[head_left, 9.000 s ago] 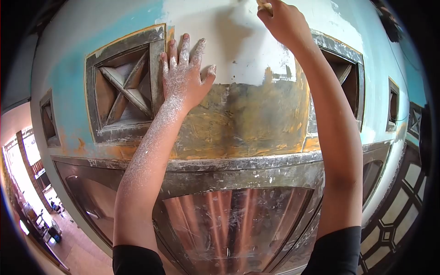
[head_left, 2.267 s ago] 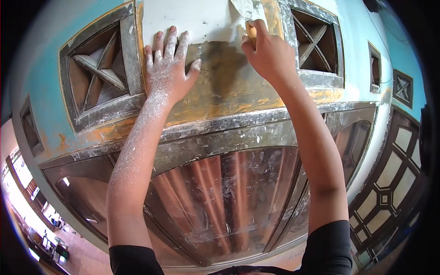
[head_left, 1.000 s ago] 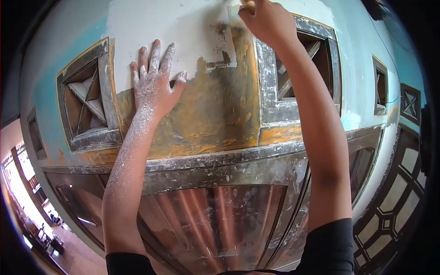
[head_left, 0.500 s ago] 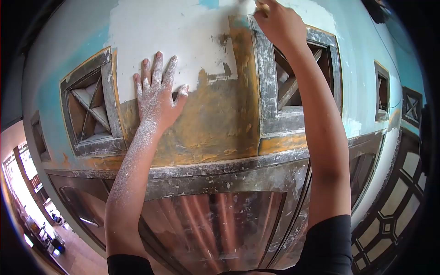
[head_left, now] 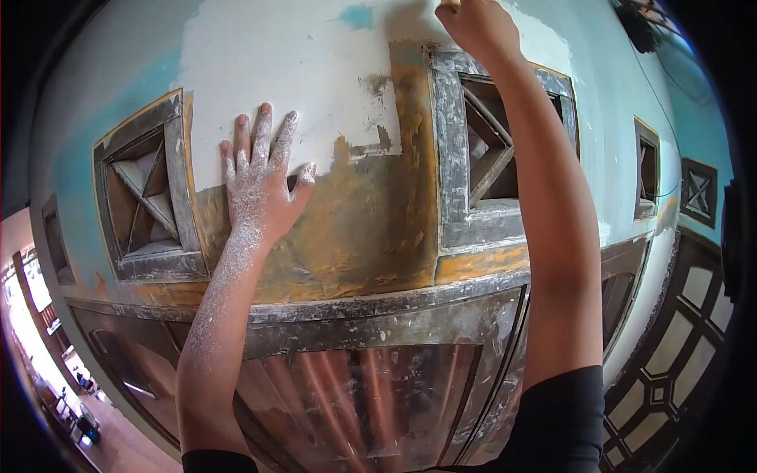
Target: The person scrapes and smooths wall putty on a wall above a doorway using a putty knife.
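Note:
My left hand [head_left: 264, 185] lies flat on the wall with its fingers spread, its back and forearm dusted with white powder. It rests across the lower edge of a white coated patch [head_left: 268, 63], where bare brown and ochre wall [head_left: 339, 225] begins. At the top edge of the view, my right hand [head_left: 482, 30] is closed around a tool with a pale handle [head_left: 449, 5]. The rest of that tool is out of view or hidden, so its kind does not show. This hand is above a wooden vent frame [head_left: 451, 150] with crossed slats.
Another crossed-slat vent [head_left: 146, 189] sits left of my left hand. Below runs a worn wooden ledge [head_left: 378, 293] over glazed panels [head_left: 363, 402] with reddish curtains behind. A dark panelled door [head_left: 670, 347] stands at the right. Cables hang at the upper right.
The view has tilted slightly upward, so the wall appears lower. My right hand has moved higher on the wall with its tool. My left hand stays in about the same place on the wall.

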{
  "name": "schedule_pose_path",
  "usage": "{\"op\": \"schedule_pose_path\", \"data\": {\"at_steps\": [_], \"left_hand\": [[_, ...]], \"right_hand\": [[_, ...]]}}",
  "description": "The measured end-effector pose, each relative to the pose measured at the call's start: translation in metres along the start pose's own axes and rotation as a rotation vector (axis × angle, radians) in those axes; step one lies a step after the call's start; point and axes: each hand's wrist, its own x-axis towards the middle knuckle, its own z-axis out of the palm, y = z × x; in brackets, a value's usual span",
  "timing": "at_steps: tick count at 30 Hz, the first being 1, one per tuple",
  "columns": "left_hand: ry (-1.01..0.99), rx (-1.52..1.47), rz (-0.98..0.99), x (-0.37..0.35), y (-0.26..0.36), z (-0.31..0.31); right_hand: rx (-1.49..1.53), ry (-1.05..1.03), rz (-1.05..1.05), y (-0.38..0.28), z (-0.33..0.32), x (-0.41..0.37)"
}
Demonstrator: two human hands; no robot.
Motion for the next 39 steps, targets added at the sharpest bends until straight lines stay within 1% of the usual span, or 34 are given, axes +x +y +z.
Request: {"op": "schedule_pose_path", "data": {"at_steps": [2, 3, 5, 7, 9, 10, 13, 16, 17, 19, 23, 26, 28, 30, 32, 33, 36, 39], "left_hand": [[0.007, 0.003, 0.004, 0.001, -0.001, 0.001], [0.011, 0.000, 0.008, 0.000, -0.001, 0.001], [0.018, -0.009, 0.013, 0.000, -0.001, 0.003], [0.027, -0.014, 0.014, -0.002, -0.001, 0.002], [0.008, -0.005, 0.007, 0.000, 0.000, 0.001], [0.011, -0.005, 0.006, 0.001, 0.000, 0.001], [0.003, -0.011, 0.009, 0.000, -0.002, 0.001], [0.015, -0.032, 0.027, -0.005, -0.001, 0.002], [0.014, -0.034, 0.027, -0.006, -0.001, 0.002], [0.033, -0.030, 0.023, -0.001, -0.001, 0.000], [-0.004, -0.024, 0.005, -0.001, 0.000, -0.002], [0.001, -0.032, 0.017, -0.002, 0.000, 0.001], [0.026, -0.049, 0.019, -0.004, 0.000, 0.001], [0.016, -0.037, 0.019, -0.004, 0.000, 0.001], [0.013, -0.034, 0.015, -0.001, 0.001, -0.002], [-0.005, -0.033, 0.013, -0.003, 0.001, -0.002], [-0.002, -0.042, 0.015, -0.003, 0.001, -0.002], [0.000, -0.074, 0.021, -0.005, 0.002, -0.002]], "right_hand": [[0.040, 0.022, 0.036, 0.001, 0.002, 0.016], [0.040, -0.005, 0.055, -0.001, -0.006, 0.017], [0.023, -0.035, 0.066, -0.004, -0.020, 0.003], [0.006, -0.061, 0.065, -0.001, -0.018, -0.002], [0.015, 0.029, -0.018, 0.005, -0.005, 0.005], [0.015, 0.032, -0.019, 0.007, -0.001, 0.012], [0.013, 0.026, 0.072, -0.004, 0.002, 0.022], [0.051, -0.036, 0.081, -0.010, -0.018, -0.005], [0.022, -0.003, 0.003, 0.001, -0.011, -0.007], [0.017, 0.002, 0.015, 0.002, -0.006, 0.003], [0.052, 0.019, 0.038, 0.005, 0.008, 0.032], [0.045, 0.041, 0.074, 0.006, 0.002, 0.011], [0.045, -0.011, -0.001, 0.003, -0.013, -0.011], [0.039, 0.027, 0.001, 0.006, -0.006, -0.002], [0.049, 0.027, 0.046, 0.006, 0.002, 0.020], [0.041, 0.076, 0.014, 0.016, 0.016, 0.035], [0.024, 0.095, 0.026, 0.009, 0.022, 0.039], [-0.008, 0.070, -0.013, 0.007, 0.005, 0.023]]}}
